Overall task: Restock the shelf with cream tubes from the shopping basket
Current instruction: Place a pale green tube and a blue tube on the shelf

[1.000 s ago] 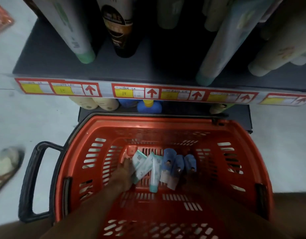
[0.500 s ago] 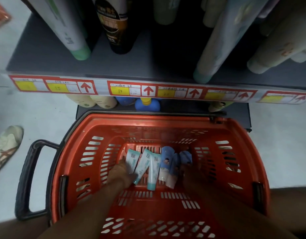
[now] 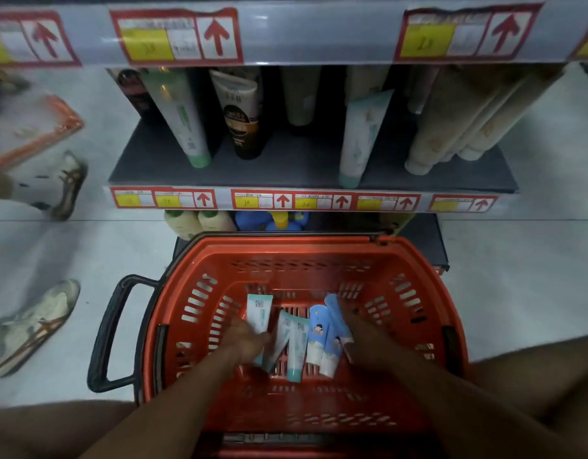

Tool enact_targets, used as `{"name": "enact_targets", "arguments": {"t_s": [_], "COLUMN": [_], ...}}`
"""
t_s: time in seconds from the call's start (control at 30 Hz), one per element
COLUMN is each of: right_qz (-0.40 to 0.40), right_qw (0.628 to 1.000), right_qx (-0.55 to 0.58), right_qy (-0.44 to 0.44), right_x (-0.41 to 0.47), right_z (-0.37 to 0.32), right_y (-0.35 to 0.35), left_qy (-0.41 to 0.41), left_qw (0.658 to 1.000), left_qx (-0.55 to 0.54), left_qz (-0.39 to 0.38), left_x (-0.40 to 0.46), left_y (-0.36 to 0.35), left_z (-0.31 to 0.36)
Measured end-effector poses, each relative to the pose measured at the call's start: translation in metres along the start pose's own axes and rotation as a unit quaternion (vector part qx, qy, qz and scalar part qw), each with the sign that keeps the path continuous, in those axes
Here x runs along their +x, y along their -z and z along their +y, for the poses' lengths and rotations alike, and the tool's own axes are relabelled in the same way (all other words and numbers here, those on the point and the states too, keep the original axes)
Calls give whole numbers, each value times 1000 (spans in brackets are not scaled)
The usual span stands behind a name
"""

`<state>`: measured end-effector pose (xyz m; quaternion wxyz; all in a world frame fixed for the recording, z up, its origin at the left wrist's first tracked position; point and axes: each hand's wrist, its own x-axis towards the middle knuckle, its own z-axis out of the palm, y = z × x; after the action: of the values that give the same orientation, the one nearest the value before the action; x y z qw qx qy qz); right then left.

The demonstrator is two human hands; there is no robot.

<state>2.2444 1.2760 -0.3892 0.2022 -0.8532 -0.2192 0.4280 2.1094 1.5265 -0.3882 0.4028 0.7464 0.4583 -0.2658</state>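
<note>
An orange shopping basket [image 3: 286, 247] stands on the floor below a dark shelf [image 3: 286, 170]. Several cream tubes lie on its bottom, some white with teal caps [image 3: 297, 346], some blue [image 3: 317, 339]. My left hand [image 3: 248, 341] grips the leftmost white-teal tube [image 3: 259, 311], whose lower end shows beneath my fingers. My right hand [image 3: 363, 341] holds the rightmost blue tube [image 3: 333, 311], which is tilted away from the pile. Both forearms reach down into the basket.
Tall tubes stand on the shelf: a white-green tube [image 3: 186, 127], a black-brown tube [image 3: 244, 124], a pale teal tube [image 3: 362, 134] and beige tubes [image 3: 451, 134]. Bottles [image 3: 200, 221] sit below. The black basket handle [image 3: 104, 332] sticks out left. Another person's shoes [image 3: 31, 326] stand at the left.
The view has tilted up, showing a higher shelf edge. My hands have closed round the outermost tubes; the white-teal one and the blue one have spread away from the pile.
</note>
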Motion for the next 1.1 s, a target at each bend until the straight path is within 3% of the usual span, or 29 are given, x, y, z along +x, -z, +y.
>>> {"name": "enact_targets", "arguments": {"t_s": [0.37, 0.7, 0.9, 1.1], "right_qz": [103, 178, 236, 314], "right_qw": [994, 979, 935, 903], "right_qx": [21, 96, 252, 265], "right_qy": [-13, 35, 85, 124], "right_x": [-52, -94, -118, -139], "right_z": [-44, -73, -98, -119], "right_y": [27, 57, 75, 101], "left_qy": [-92, -160, -219, -283], "left_qw": [991, 968, 944, 914], "left_qx": [-76, -191, -245, -284], "left_qz": [57, 26, 29, 66], "left_x": [-74, -133, -162, -186], "left_y": [17, 30, 38, 58], "left_z": [30, 65, 82, 101]}}
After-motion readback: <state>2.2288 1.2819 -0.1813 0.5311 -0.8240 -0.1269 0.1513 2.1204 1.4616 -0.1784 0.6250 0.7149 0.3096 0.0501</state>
